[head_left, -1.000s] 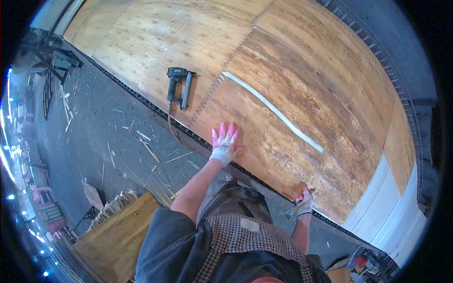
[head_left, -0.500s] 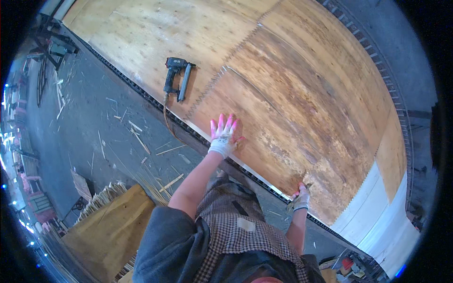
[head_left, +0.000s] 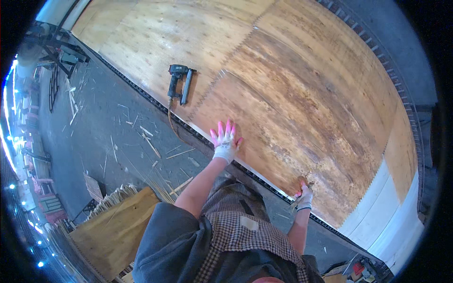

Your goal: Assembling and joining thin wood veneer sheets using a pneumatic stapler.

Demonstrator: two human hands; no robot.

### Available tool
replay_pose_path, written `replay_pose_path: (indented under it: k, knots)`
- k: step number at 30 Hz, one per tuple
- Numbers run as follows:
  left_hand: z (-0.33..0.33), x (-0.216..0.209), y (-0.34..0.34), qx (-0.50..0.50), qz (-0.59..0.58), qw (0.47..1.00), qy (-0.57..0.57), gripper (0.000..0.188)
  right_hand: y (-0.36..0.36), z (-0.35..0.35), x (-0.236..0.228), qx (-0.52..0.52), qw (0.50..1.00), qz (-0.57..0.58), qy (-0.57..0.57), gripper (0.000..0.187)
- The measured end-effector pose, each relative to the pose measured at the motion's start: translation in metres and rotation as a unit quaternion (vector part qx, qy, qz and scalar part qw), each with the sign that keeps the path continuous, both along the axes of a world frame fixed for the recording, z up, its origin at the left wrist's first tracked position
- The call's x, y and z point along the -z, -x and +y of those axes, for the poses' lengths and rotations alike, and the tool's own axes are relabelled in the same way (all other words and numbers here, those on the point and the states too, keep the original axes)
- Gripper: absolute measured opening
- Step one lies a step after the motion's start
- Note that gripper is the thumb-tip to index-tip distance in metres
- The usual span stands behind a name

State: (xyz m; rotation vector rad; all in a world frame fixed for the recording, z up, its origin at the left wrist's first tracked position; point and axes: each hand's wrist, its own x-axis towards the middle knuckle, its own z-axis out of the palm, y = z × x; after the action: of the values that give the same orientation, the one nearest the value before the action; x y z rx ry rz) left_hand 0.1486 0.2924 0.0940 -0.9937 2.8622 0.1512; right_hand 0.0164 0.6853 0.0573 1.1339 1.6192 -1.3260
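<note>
A broad sheet of brown, mottled wood veneer (head_left: pixel 283 108) with jagged edges lies before me. My left hand (head_left: pixel 226 145), in a white glove with pink fingertips, rests flat near the sheet's front edge, fingers spread. Farther right along that edge my right hand (head_left: pixel 305 195), gloved alike, has its fingers curled together. A small tan scrap seems to be at its fingertips, too small to make out. Beyond my left hand a black pneumatic stapler (head_left: pixel 178 84) lies on the paler veneer, its hose (head_left: pixel 172 122) running over the edge.
A dark toothed rail (head_left: pixel 155 103) borders the work surface on my side. Wood splinters (head_left: pixel 150 144) litter the grey floor at left. A stack of veneer sheets (head_left: pixel 113 231) stands at lower left. Pale white sheets (head_left: pixel 375 200) show at right beside the brown veneer.
The whole view has shifted slightly, so the stapler and veneer appear a little lower and to the right. My left hand stays flat on the sheet; my right hand's fingers have shifted slightly.
</note>
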Motion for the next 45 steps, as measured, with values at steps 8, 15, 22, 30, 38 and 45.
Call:
replay_pose_path:
  k: [8, 15, 22, 30, 38, 45]
  knots:
    - [0.027, -0.009, 0.005, -0.065, -0.006, 0.998, -0.019, 0.066, 0.01, 0.017, -0.003, -0.031, 0.999, 0.017, -0.021, 0.019]
    - [0.005, -0.003, -0.008, -0.066, 0.0, 0.998, -0.023, 0.064, 0.001, -0.004, 0.014, -0.148, 0.98, 0.079, -0.11, 0.018]
    - [0.009, 0.0, -0.011, -0.05, -0.012, 0.999, 0.007, 0.067, -0.003, -0.001, 0.029, -0.153, 0.984, 0.071, -0.059, 0.028]
    - [0.009, 0.003, -0.01, -0.057, -0.051, 0.997, -0.005, 0.071, 0.005, -0.012, 0.003, -0.25, 0.962, 0.094, -0.051, 0.035]
    - [0.007, -0.006, -0.011, -0.065, -0.103, 0.992, -0.017, 0.073, 0.011, -0.025, -0.021, -0.321, 0.942, 0.09, -0.047, 0.049]
    - [0.004, -0.005, 0.025, -0.099, -0.273, 0.955, -0.068, 0.072, 0.029, -0.016, -0.015, -0.449, 0.887, 0.07, -0.081, 0.051]
